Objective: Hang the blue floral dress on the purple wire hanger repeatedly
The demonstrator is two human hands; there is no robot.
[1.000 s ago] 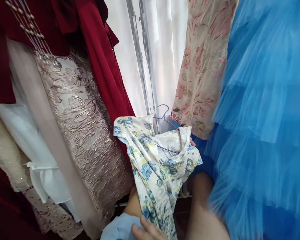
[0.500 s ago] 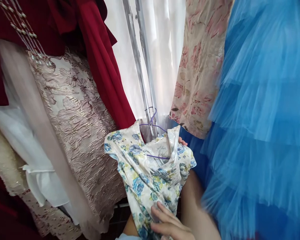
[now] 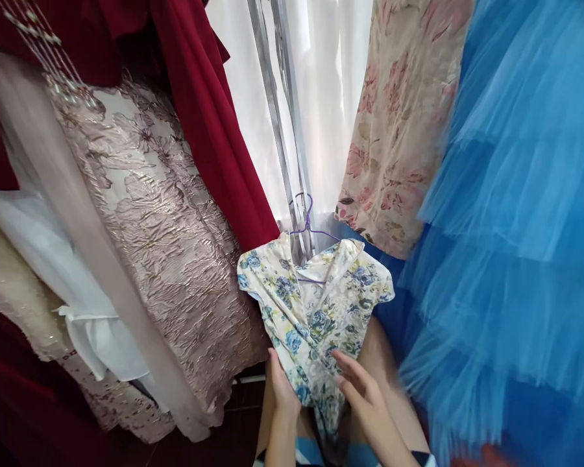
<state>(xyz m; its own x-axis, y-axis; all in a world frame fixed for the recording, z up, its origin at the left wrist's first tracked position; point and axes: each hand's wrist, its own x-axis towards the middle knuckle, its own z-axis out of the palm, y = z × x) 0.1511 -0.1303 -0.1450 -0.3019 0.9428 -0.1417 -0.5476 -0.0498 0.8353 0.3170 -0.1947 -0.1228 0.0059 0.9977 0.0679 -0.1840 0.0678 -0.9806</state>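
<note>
A white floral dress (image 3: 316, 318) with blue and yellow flowers, cap sleeves and a V neckline hangs on a purple wire hanger (image 3: 307, 224). My left hand (image 3: 285, 386) holds the dress at its left side near the waist, with part of its fingers hidden behind the fabric. Against the front of the waist rests my right hand (image 3: 363, 386), its fingers apart and lightly touching the cloth. Below the hands the dress narrows and drops between my legs (image 3: 387, 370), where its lower end is hard to see.
Grey metal rack posts (image 3: 285, 117) stand before a white curtain (image 3: 321, 84). At left hang a dark red garment (image 3: 209, 123) and a pinkish brocade dress (image 3: 170, 240). On the right are a pink-flowered beige garment (image 3: 394, 143) and a tiered blue tulle dress (image 3: 516, 214).
The view has shifted slightly. Fingers behind the dress's right shoulder are gone, and my left hand now shows at its left side. My right hand has moved up the front; the neckline lies flatter.
</note>
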